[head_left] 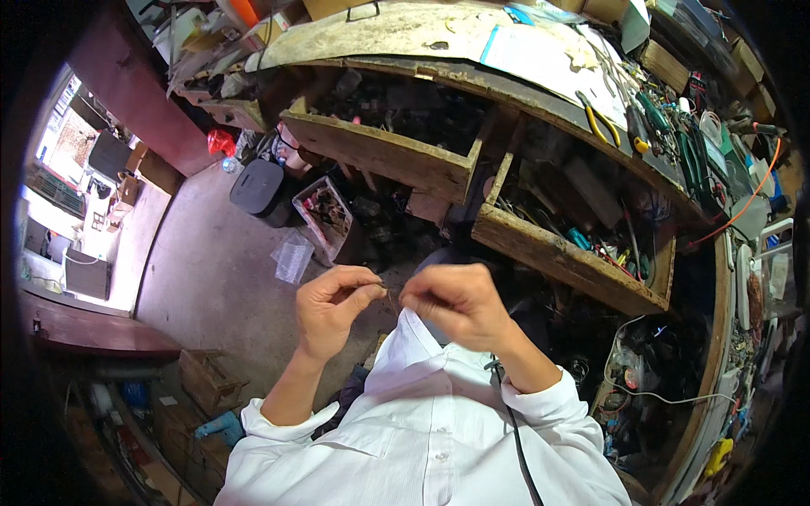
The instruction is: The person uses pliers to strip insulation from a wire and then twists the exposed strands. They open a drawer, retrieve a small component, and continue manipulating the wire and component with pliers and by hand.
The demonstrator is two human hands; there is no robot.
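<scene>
Both hands are raised in front of my white shirt, close together. My left hand (332,310) pinches a thin, wire-like strand (390,297) between thumb and forefinger. The strand runs down and across toward my right hand (460,305), whose fingers are curled and pressed together. What the right fingertips hold is too small to make out. Just below them stands the pointed edge of the white shirt (409,341).
Two open wooden drawers, one on the left (380,156) and one on the right (569,261), jut from the workbench (371,42). Yellow-handled pliers (599,121) lie on its edge. A box of scraps (327,218) and a black bin (257,189) stand on the floor.
</scene>
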